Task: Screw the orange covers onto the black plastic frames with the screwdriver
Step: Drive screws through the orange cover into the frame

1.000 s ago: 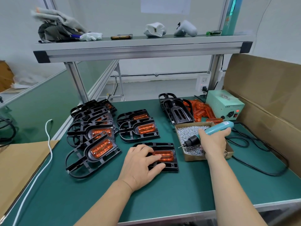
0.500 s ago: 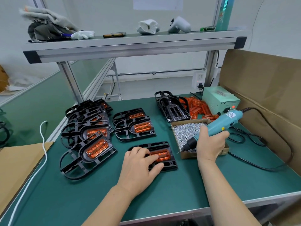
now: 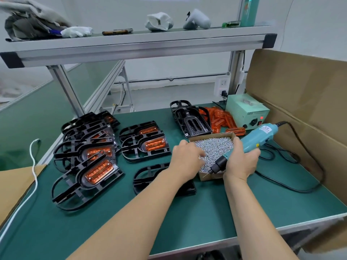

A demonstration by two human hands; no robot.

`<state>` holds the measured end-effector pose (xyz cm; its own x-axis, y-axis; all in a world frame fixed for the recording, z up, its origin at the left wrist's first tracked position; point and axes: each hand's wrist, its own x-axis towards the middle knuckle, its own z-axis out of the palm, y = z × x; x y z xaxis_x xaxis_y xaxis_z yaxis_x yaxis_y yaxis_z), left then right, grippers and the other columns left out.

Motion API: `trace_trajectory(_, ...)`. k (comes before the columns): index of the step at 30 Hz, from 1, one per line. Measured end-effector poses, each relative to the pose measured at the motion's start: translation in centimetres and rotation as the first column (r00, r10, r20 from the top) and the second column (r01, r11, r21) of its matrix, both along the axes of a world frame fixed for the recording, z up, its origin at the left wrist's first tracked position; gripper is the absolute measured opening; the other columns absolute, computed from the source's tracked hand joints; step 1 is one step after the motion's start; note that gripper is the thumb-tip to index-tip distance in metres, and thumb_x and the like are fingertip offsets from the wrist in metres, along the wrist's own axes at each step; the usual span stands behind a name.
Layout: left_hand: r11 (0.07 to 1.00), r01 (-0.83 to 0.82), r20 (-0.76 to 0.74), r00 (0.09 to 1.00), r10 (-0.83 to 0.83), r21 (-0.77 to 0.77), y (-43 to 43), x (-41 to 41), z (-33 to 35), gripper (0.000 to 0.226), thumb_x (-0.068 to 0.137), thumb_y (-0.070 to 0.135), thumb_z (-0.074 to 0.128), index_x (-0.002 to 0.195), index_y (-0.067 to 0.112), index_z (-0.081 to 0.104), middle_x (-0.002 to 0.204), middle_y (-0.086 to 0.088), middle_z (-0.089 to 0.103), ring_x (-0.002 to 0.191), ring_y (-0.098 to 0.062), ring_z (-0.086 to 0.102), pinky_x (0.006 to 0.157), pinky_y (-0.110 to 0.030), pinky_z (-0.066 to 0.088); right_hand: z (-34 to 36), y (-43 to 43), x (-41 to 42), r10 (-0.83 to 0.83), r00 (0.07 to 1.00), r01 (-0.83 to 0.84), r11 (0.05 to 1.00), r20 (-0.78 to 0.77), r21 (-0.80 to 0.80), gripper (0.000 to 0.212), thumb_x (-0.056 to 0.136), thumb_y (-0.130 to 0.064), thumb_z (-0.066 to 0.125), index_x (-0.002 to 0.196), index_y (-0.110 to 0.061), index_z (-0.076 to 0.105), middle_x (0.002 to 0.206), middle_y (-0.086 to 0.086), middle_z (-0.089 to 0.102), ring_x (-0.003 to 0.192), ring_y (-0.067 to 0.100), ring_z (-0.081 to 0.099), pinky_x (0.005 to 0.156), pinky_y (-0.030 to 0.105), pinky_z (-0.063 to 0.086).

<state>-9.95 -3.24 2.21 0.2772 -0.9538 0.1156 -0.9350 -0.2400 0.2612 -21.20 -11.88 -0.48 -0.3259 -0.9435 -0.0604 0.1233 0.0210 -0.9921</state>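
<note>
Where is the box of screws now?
Head view: the box of screws sits right of centre on the green table, between left hand and right hand.

Centre frame: your screw box (image 3: 214,145), left hand (image 3: 185,160) at its left edge, right hand (image 3: 241,163) holding the screwdriver (image 3: 257,139) at its right. Assembled frames (image 3: 144,145) lie to the left; one frame (image 3: 148,168) sits under your left forearm. Above the box: bare frames (image 3: 193,124), loose covers (image 3: 219,119), the power supply (image 3: 246,109).

"LED" on green power box (image 3: 247,109)
</note>
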Motion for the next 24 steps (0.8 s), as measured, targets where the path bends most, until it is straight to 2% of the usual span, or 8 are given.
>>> trace_trajectory(2, 0.994, 0.04, 0.101, 0.994, -0.051, 0.106, -1.6, -0.8, 0.0, 0.02, 0.091, 0.039, 0.064, 0.109, 0.035, 0.071, 0.101, 0.005, 0.061, 0.11, -0.024, 0.042, 0.078, -0.036, 0.026, 0.1, -0.3, 0.1, 0.017, 0.999, -0.017, 1.0, -0.028, 0.015, 0.037, 0.089, -0.04, 0.07, 0.102, -0.011, 0.05, 0.087, -0.002, 0.058, 0.071, 0.014, 0.053, 0.059, 0.02, 0.032)
trace_trajectory(4, 0.989, 0.048, 0.148, 0.987, -0.069, 0.139, -2.4, -1.4, -0.3, 0.013, 0.091, 0.031, 0.064, 0.102, 0.034, 0.071, 0.102, 0.006, 0.064, 0.11, -0.023, 0.044, 0.077, -0.035, 0.024, 0.1, -0.3, 0.1, 0.035, 0.998, -0.033, 0.999, -0.046, 0.03, 0.037, 0.088, -0.04, 0.07, 0.102, -0.011, 0.05, 0.094, 0.002, 0.06, 0.08, 0.024, 0.057, 0.074, 0.028, 0.037)
trace_trajectory(6, 0.992, 0.047, 0.118, 0.991, -0.061, 0.114, -2.8, -1.5, -0.6, 0.01, 0.09, 0.026, 0.065, 0.097, 0.032, 0.07, 0.102, 0.005, 0.068, 0.108, -0.023, 0.048, 0.078, -0.035, 0.025, 0.0, -0.4, 0.2, 0.06, 0.997, -0.058, 0.998, -0.047, 0.04, 0.038, 0.088, -0.039, 0.07, 0.102, -0.01, 0.049, 0.093, 0.002, 0.06, 0.089, 0.028, 0.059, 0.083, 0.038, 0.046)
trace_trajectory(9, 0.997, 0.053, 0.074, 0.996, -0.057, 0.057, -2.8, -1.4, -0.7, 0.004, 0.089, 0.027, 0.066, 0.091, 0.029, 0.069, 0.097, 0.005, 0.07, 0.103, -0.023, 0.054, 0.079, -0.034, 0.027, -0.1, -0.5, 0.2, 0.095, 0.995, -0.093, 0.994, -0.041, 0.052, 0.037, 0.087, -0.041, 0.069, 0.099, -0.013, 0.049, 0.087, -0.004, 0.057, 0.087, 0.027, 0.059, 0.082, 0.039, 0.047)
trace_trajectory(13, 0.996, -0.039, -0.213, 0.977, 0.021, -0.076, -2.4, -1.4, -0.7, 0.014, 0.087, 0.015, 0.064, 0.082, 0.027, 0.07, 0.086, 0.008, 0.068, 0.096, -0.02, 0.06, 0.088, -0.033, 0.04, 0.1, -0.6, 0.0, 0.097, 0.995, -0.095, 0.992, -0.015, 0.084, 0.037, 0.086, -0.044, 0.069, 0.101, -0.015, 0.051, 0.087, -0.008, 0.057, 0.078, 0.013, 0.056, 0.077, 0.032, 0.038)
trace_trajectory(17, 0.961, -0.206, -0.581, 0.811, 0.063, -0.184, -1.4, -1.0, -0.6, 0.012, 0.085, 0.009, 0.071, 0.081, 0.019, 0.075, 0.076, 0.014, 0.066, 0.075, -0.003, 0.06, 0.068, -0.009, 0.043, 0.4, -0.4, 0.0, 0.1, 0.995, -0.101, 0.99, 0.019, 0.096, 0.035, 0.087, -0.044, 0.069, 0.102, -0.019, 0.05, 0.089, -0.008, 0.057, 0.081, 0.016, 0.057, 0.079, 0.033, 0.045)
trace_trajectory(20, 0.935, -0.289, -0.74, 0.671, 0.044, -0.207, 0.2, -0.3, -0.5, 0.012, 0.083, 0.011, 0.074, 0.078, 0.022, 0.073, 0.084, 0.005, 0.072, 0.081, -0.009, 0.065, 0.073, -0.017, 0.049, 1.3, -0.1, -0.1, 0.08, 0.991, -0.092, 0.989, 0.104, 0.118, 0.031, 0.085, -0.042, 0.07, 0.1, -0.021, 0.051, 0.089, -0.007, 0.058, 0.074, 0.008, 0.053, 0.063, 0.021, 0.038)
trace_trajectory(24, 0.89, -0.423, -0.925, 0.381, 0.004, -0.171, 3.5, 0.7, -0.8, 0.015, 0.08, 0.006, 0.078, 0.077, 0.02, 0.073, 0.079, -0.002, 0.073, 0.071, -0.009, 0.063, 0.066, -0.021, 0.05, 3.6, 0.1, 0.5, 0.095, 0.877, -0.135, 0.989, 0.471, 0.052, 0.026, 0.084, -0.011, 0.068, 0.099, -0.017, 0.047, 0.078, 0.007, 0.064, 0.053, 0.015, 0.059, 0.058, 0.031, 0.049)
